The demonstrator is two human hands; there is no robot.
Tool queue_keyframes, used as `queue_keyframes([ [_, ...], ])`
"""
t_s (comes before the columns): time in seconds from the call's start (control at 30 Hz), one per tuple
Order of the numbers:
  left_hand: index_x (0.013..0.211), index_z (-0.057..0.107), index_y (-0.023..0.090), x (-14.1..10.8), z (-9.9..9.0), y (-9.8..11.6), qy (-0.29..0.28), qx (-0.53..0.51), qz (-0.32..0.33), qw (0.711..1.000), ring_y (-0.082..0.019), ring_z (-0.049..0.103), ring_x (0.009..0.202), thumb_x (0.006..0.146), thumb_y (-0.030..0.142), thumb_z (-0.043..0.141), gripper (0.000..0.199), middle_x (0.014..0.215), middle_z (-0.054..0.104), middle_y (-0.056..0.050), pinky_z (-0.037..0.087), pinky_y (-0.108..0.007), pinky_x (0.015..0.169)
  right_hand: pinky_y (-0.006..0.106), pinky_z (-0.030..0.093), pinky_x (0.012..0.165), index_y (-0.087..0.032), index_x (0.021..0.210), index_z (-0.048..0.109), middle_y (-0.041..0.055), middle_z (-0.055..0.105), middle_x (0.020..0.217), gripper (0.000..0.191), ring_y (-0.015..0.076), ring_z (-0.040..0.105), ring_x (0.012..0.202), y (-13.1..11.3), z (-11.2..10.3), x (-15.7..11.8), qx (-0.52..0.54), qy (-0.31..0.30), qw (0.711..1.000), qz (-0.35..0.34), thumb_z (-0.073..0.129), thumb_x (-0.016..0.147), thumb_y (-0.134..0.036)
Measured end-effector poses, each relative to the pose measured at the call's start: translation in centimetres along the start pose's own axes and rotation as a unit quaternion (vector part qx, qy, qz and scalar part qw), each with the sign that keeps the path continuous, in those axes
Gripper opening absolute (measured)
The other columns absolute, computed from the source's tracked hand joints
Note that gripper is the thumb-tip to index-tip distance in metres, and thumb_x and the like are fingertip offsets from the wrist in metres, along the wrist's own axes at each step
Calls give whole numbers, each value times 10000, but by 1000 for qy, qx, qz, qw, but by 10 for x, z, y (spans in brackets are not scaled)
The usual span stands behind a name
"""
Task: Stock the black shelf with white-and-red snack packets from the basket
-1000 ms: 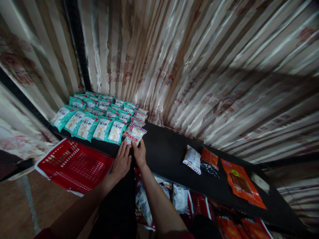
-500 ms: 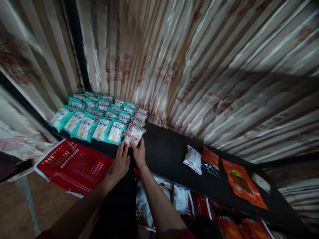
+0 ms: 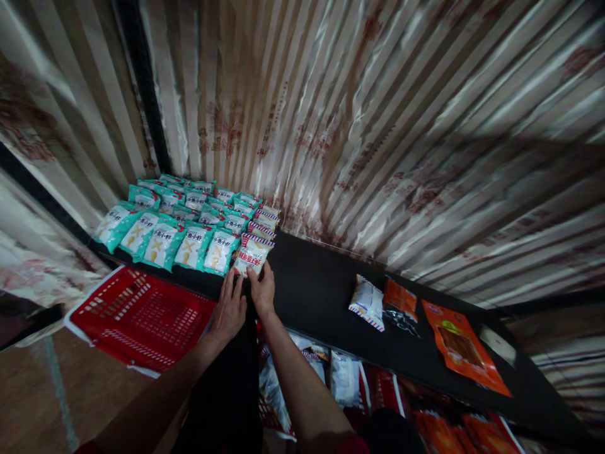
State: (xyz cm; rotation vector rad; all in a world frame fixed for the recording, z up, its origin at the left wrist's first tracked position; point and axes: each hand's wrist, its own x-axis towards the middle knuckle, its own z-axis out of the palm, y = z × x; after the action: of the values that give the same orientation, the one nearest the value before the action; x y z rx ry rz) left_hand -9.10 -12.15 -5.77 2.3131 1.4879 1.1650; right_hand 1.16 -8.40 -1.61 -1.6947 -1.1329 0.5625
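Observation:
A small white snack bag with red lettering and a striped top edge leans upright at the front of a short row of like bags. My right hand pinches its lower right side, thumb on the front. My left hand has its fingers stretched out, the tips touching the bag's lower left corner. Directly left of it stands a teal-and-white snack bag, the nearest of several rows of the same kind. All of them rest on a black shelf.
Below the shelf on the left is a red basket; other baskets underneath hold white bags and orange packets. Farther right on the shelf lie a white bag, an orange-black packet and a large orange packet. A striped curtain hangs behind.
The front white snack bag has shifted slightly left and stands closer in line with its row. Both hands stay at its lower edge. The view has moved a little.

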Motion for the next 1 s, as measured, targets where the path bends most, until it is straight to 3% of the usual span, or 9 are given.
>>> queue_keyframes([
  [0.4,1418,223,119,2,-4,3,-9,-10,15,1000,-298,102,1388,826,83,381,614,1516,118,-157,285,-538,1081,327,436,831,-161,1220,522,108,623,1059,519,221,576,937,-3,2,-2,-15,5,1000,6,559,773,-421],
  [0.57,1434,177,125,2,-4,2,-18,3,46,999,-283,107,1388,824,63,359,639,1494,214,-154,300,-540,1077,319,442,803,-174,1189,549,97,629,1006,468,215,576,906,-3,3,-3,-44,6,999,-9,559,779,-398],
  [0.7,1407,264,108,1,-1,0,-21,22,57,998,-278,103,1388,827,71,366,590,1456,310,-153,318,-520,1072,326,443,810,-174,1187,553,104,619,1005,458,222,572,912,-2,4,-3,-41,8,999,-8,547,787,-397],
  [1.0,1381,304,100,1,-2,2,-21,39,49,998,-280,96,1391,841,79,353,543,1464,282,-175,310,-505,1069,348,416,909,-126,1284,457,147,546,1152,539,229,525,1046,5,-2,-20,-44,27,998,-30,524,806,-367],
])
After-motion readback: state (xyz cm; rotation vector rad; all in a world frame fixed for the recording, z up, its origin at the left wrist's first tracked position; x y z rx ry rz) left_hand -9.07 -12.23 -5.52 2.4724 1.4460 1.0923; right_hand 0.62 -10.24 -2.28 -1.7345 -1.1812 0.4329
